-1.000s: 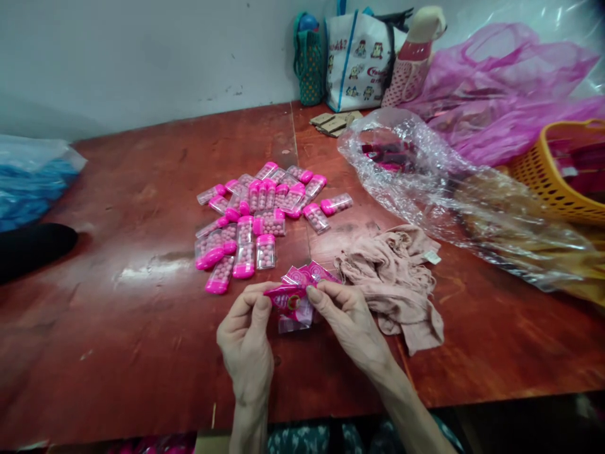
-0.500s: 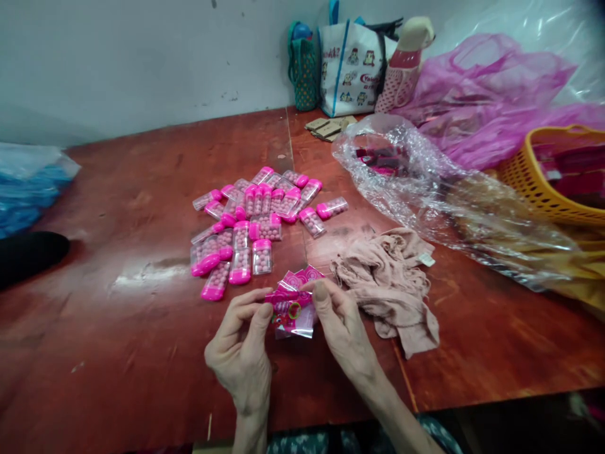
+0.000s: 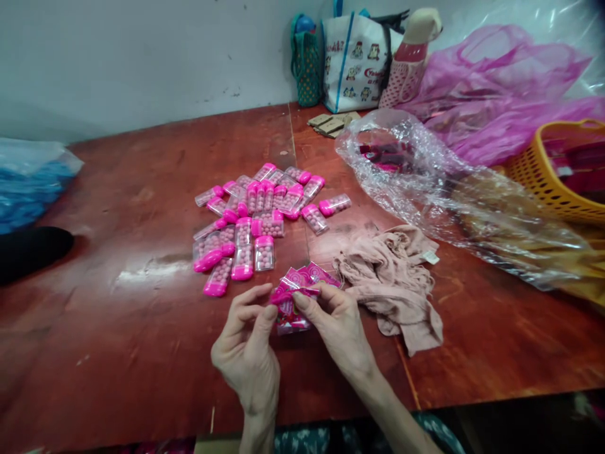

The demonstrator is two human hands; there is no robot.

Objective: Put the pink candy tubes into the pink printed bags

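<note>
In front of me, my left hand (image 3: 253, 353) pinches the left end of a pink printed plastic sleeve (image 3: 287, 301) between thumb and fingers. My right hand (image 3: 343, 334) grips its right side, the thumb pressed over the front. The fingers hide part of it, and I cannot tell whether anything is inside. Several more flat pink printed sleeves (image 3: 312, 275) lie just behind and below it on the table. Beyond the hands spreads a pile of small clear candy boxes with pink caps (image 3: 265, 253), filled with pale pink balls.
A crumpled beige cloth (image 3: 392, 277) lies right of my hands on the red table (image 3: 142, 353). Farther right are a clear plastic bag (image 3: 425, 183), a yellow basket (image 3: 534, 164) and a pink bag (image 3: 501, 82). Bags and bottles stand by the wall; a blue-filled bag (image 3: 33, 189) sits left.
My right thumb has moved left and down across the front of the pink sleeve. The sleeve has tilted and is more covered. The whole view has shifted slightly.
</note>
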